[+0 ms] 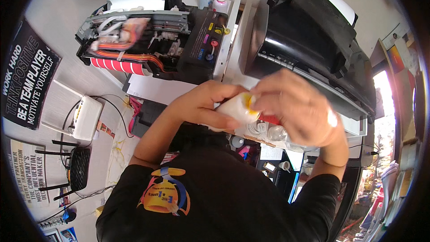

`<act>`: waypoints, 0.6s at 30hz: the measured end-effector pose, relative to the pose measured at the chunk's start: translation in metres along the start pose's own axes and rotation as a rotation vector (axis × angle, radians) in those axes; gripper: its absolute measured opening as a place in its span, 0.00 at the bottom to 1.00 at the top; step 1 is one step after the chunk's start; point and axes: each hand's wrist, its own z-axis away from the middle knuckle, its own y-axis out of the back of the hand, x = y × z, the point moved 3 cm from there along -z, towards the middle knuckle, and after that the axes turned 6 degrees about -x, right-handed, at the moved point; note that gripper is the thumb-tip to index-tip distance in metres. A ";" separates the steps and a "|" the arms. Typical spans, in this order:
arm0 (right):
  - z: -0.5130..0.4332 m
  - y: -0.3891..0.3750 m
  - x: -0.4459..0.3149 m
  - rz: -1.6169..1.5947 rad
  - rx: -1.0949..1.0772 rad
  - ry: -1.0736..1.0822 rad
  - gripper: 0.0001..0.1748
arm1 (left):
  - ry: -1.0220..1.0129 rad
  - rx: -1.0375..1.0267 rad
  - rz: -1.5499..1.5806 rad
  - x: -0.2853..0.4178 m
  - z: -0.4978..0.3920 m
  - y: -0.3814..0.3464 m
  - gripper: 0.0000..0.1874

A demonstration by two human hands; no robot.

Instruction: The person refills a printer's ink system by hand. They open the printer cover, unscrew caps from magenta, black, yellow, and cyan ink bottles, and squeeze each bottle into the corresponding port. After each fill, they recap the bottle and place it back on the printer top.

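Observation:
My left hand (205,106) is wrapped around a white plastic bottle (235,110), which lies tilted with its yellow-stained top toward the right. The fingers of my right hand (295,107) are at that top; they are blurred, and whether they pinch a cap cannot be seen. Beyond my hands at the upper left stands an opened inkjet printer (134,43) with ribbon cables exposed. Its black ink tank unit (205,40) has coloured plugs, a yellow one hanging at its edge. Ink bottles (220,3) with white caps, several of them, stand behind it.
A closed black Epson printer (302,37) stands at the upper right, paper in its rear feed. White paper (154,89) lies below the opened printer. Two routers, one white (87,117) and one black (80,169), with cables, are at the left. A box of coiled cable (257,128) sits beneath my hands.

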 end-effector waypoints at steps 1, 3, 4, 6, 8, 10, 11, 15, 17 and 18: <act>0.005 -0.008 0.000 -0.002 0.038 0.051 0.10 | -0.027 -0.096 0.071 -0.004 0.000 0.000 0.30; 0.019 -0.028 -0.004 -0.023 0.099 0.144 0.10 | 0.126 -0.219 0.410 -0.015 0.007 -0.009 0.31; 0.025 -0.039 -0.005 -0.018 0.112 0.147 0.10 | 0.232 -0.259 0.495 -0.020 0.012 -0.012 0.33; 0.036 -0.057 0.001 -0.004 0.171 0.178 0.11 | 0.385 -0.324 0.676 -0.036 0.021 -0.019 0.34; 0.041 -0.076 0.004 -0.025 0.289 0.218 0.10 | 0.373 -0.370 0.831 -0.050 0.026 -0.027 0.33; 0.045 -0.081 0.013 -0.082 0.215 0.186 0.14 | 0.303 -0.371 0.868 -0.059 0.027 -0.027 0.31; 0.046 -0.082 0.016 -0.119 0.205 0.181 0.17 | 0.312 -0.335 0.868 -0.063 0.029 -0.026 0.32; 0.045 -0.083 0.025 -0.244 0.374 -0.096 0.14 | 0.314 -0.158 0.769 -0.070 0.033 -0.025 0.33; 0.045 -0.083 0.025 -0.212 0.327 -0.122 0.17 | 0.309 -0.145 0.733 -0.074 0.034 -0.027 0.33; 0.046 -0.083 0.025 -0.208 0.303 -0.125 0.17 | 0.310 -0.154 0.713 -0.078 0.035 -0.028 0.33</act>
